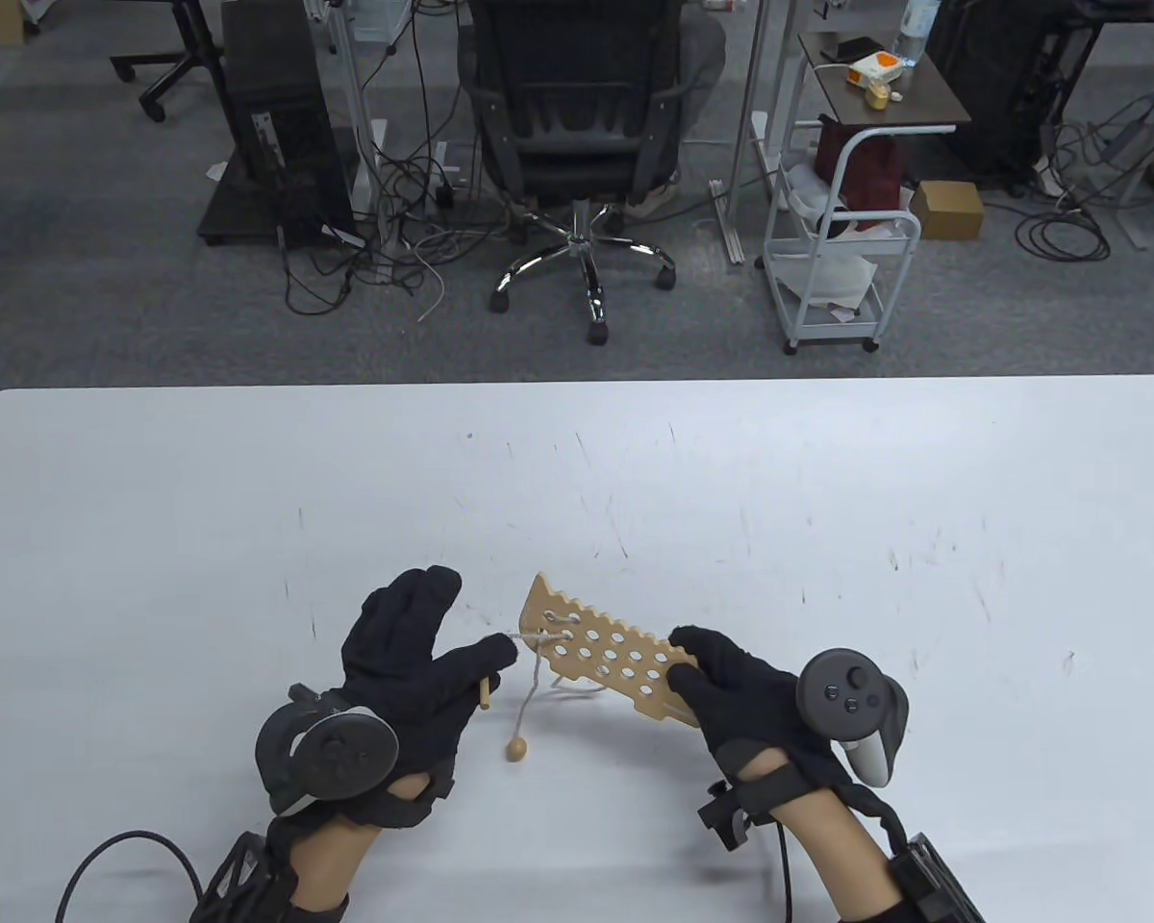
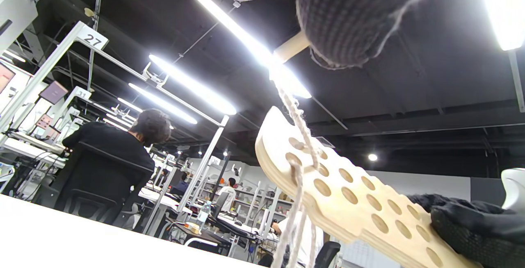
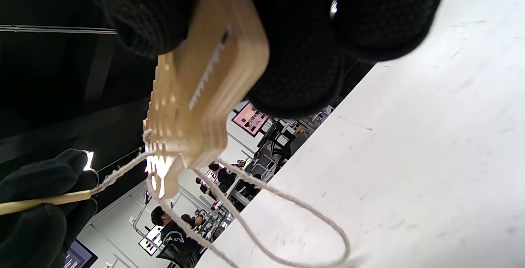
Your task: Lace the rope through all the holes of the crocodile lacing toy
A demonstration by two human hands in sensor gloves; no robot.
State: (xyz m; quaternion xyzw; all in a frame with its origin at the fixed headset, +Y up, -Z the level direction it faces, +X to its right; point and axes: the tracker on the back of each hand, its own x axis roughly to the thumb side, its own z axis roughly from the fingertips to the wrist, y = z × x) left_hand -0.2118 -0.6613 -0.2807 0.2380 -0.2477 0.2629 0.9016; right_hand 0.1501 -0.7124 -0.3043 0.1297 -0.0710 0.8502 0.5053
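Fig.: your right hand (image 1: pixel 731 687) grips the crocodile board (image 1: pixel 608 654) at its 4 o'clock end, raised off the counter (image 1: pixel 827 500). Left hand (image 1: pixel 413 663) pinches the wooden needle (image 1: pixel 486 689); rope (image 1: pixel 531 673) exits a 10 o'clock hole. Pull slack taut w/o tilting the board, then aim for the next hole.

Pale matt wooden crocodile board (image 1: pixel 604 656), twisted off-white fibre rope (image 3: pixel 262 202), scuffed smooth white table (image 1: pixel 827 500).

lacing board (image 1: pixel 604 654): 1 | rope (image 1: pixel 533 685): 1 | wooden needle (image 1: pixel 484 694): 1 | bead (image 1: pixel 516 751): 1 | gloved hands: 2
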